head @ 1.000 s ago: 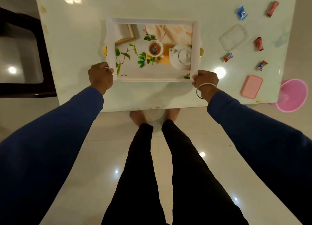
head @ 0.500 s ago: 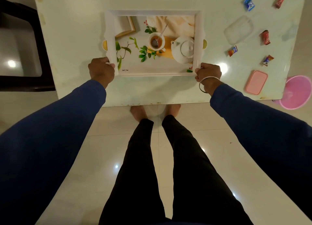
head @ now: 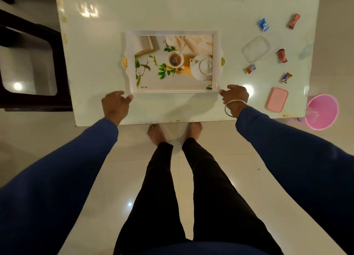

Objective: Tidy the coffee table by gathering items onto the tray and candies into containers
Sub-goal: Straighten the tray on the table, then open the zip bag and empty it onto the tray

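Observation:
A white tray (head: 130, 73) with a printed teapot-and-cup picture lies flat in the middle of the pale coffee table (head: 172, 9). My left hand (head: 116, 104) rests just off its near left corner, fingers loosely apart, thumb tip at the rim. At the near right corner my right hand (head: 236, 96), with a bangle on the wrist, only grazes the rim with a fingertip. Several wrapped candies lie scattered on the right: a blue one (head: 264, 24), a pink-red one (head: 294, 21), a red one (head: 281, 55), two smaller ones (head: 251, 68) (head: 286, 77). Among them are a clear container (head: 255, 48) and a pink lidded box (head: 277, 99).
A pink bin (head: 321, 112) stands on the floor at the table's near right corner. A dark chair (head: 28, 67) sits to the left of the table. My bare feet (head: 159, 134) are at the table's near edge on glossy tiles.
Both hands gripped the tray's near corners before; now the fingers have loosened and come off the corners. The view has pulled back, showing the whole table.

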